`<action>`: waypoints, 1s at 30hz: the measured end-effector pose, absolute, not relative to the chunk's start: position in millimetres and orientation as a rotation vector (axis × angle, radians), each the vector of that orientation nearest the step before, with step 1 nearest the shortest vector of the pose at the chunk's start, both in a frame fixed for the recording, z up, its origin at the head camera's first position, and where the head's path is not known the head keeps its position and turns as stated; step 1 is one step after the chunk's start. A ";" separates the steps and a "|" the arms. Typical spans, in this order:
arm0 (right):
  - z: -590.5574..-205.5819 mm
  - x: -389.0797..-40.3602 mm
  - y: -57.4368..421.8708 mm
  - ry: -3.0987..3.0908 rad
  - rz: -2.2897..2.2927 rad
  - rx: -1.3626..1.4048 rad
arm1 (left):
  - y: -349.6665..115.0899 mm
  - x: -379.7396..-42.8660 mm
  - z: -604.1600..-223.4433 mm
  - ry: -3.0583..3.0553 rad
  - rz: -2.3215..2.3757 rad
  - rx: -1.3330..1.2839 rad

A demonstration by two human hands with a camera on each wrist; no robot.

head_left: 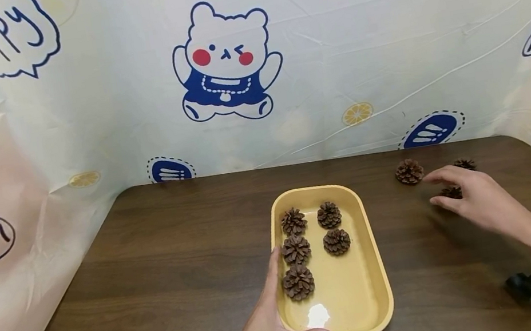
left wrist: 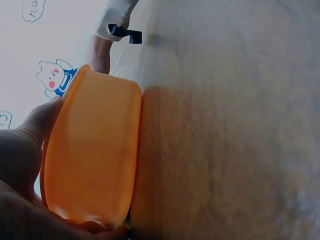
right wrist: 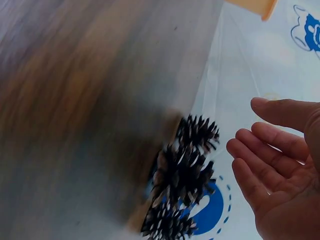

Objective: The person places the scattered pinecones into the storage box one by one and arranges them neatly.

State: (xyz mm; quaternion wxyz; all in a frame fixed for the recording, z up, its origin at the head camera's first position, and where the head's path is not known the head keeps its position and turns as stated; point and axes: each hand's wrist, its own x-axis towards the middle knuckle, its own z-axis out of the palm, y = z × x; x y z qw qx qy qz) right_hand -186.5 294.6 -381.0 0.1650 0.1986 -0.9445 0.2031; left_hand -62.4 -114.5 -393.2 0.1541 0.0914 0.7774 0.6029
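A yellow tray (head_left: 353,290) stands on the table with several pine cones (head_left: 298,282) in it: three in a column along its left side, two at the upper right. My left hand (head_left: 270,327) grips the near left corner, thumb over the near rim and fingers along the left wall; the left wrist view shows the wall (left wrist: 95,150) from outside. At the right, my right hand (head_left: 479,195) hovers with fingers apart beside a loose pine cone (head_left: 451,193), partly hidden by it. In the right wrist view nothing lies between its fingers, and pine cones (right wrist: 182,172) stand just past them.
Another pine cone (head_left: 409,171) lies at the back right of the brown table (head_left: 173,272), and one more (head_left: 466,164) shows behind the right hand. A printed sheet (head_left: 331,51) hangs behind and at both sides. The right wrist wears a black strap (head_left: 529,284).
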 end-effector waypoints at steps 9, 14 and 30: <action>-385.4 -190.9 309.1 -2.752 0.604 0.498 | -114.9 -62.3 -393.3 2.239 1.713 0.251; -388.6 -192.6 314.0 -2.762 0.580 0.473 | -114.6 -61.9 -393.9 2.217 1.739 0.260; -394.3 -193.9 331.9 -2.870 0.639 0.417 | -114.8 -62.1 -392.8 2.190 1.765 0.268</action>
